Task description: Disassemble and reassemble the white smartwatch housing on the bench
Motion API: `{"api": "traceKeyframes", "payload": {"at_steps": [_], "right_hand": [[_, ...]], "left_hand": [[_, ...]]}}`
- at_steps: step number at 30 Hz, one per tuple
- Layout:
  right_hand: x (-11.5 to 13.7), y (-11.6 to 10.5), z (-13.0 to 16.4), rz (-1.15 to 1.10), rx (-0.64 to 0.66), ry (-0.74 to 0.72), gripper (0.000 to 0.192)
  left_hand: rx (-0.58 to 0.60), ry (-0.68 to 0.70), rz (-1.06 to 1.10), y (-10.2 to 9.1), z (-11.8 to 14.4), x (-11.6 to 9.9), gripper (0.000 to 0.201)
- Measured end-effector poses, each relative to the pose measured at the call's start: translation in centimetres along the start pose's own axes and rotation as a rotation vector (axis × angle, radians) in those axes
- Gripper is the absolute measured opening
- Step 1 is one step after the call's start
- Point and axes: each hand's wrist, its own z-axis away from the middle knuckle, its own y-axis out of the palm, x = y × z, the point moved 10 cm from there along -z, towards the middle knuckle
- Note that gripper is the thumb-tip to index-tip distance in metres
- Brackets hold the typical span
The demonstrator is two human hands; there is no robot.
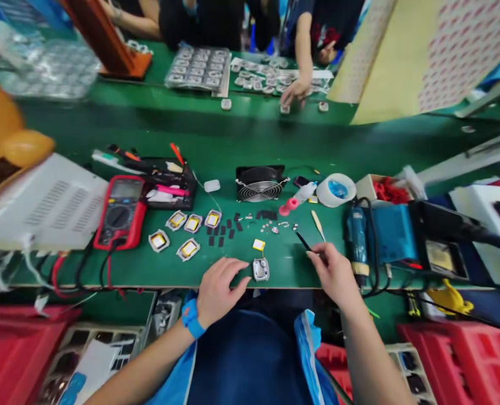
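Black tweezers are pinched in my right hand, their tip by a tiny part on the green bench. My left hand, with a blue wristband, rests at the bench edge, thumb and fingers apart. Just right of its fingertips lies a small silver square watch-like case, with a yellow-edged battery wired to it. Small loose parts and black pads lie beyond. Several similar cases with yellow-edged inserts, such as one at the front, sit to the left.
A red multimeter and a black tool box stand left. A fan, a white tape roll, a pink-tipped bottle and a blue electric screwdriver stand beyond and right. Across the bench, a co-worker's hand touches a small case.
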Motion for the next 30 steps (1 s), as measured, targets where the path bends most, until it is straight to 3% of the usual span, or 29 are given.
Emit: {"api": "traceKeyframes", "payload": {"at_steps": [4, 7, 12, 17, 20, 23, 26, 28, 30], "right_hand": [[-0.4, 0.2, 1.1, -0.362, -0.123, 0.087, 0.028], [-1.0, 0.1, 2.6, -0.441, -0.22, 0.067, 0.016], [-1.4, 0.9, 2.9, -0.334, -0.128, 0.036, 0.012], [-1.3, 1.6, 1.2, -0.199, 0.083, 0.035, 0.039], [-1.0, 1.0, -0.2, -0.127, 0.168, 0.001, 0.049], [-1.4, -0.2, -1.1, -0.061, 0.125, 0.031, 0.048], [-1.3, -1.3, -0.7, 0.245, 0.044, 0.07, 0.027], [0.1, -1.5, -0.1, 0.397, 0.0, 0.032, 0.018], [2.3, -0.7, 0.5, 0.354, -0.038, -0.061, 0.013]], "left_hand": [[0.078, -0.019, 0.023, 1.0, -1.2, -0.1, 0.024], [0.159, -0.008, -0.011, 2.5, -1.7, -0.8, 0.036], [0.212, 0.014, -0.074, 3.9, -1.8, -1.1, 0.041], [0.163, 0.032, -0.086, 3.4, -2.2, -0.6, 0.032], [0.207, 0.062, -0.034, 3.0, -2.7, -0.5, 0.03], [0.29, 0.137, 0.006, 2.9, -2.9, -0.9, 0.031], [0.277, 0.169, -0.017, 2.3, -3.1, -0.8, 0.032], [0.257, 0.186, -0.046, 2.2, -3.2, -0.7, 0.033], [0.253, 0.208, -0.062, 2.3, -3.3, -0.7, 0.034]]}}
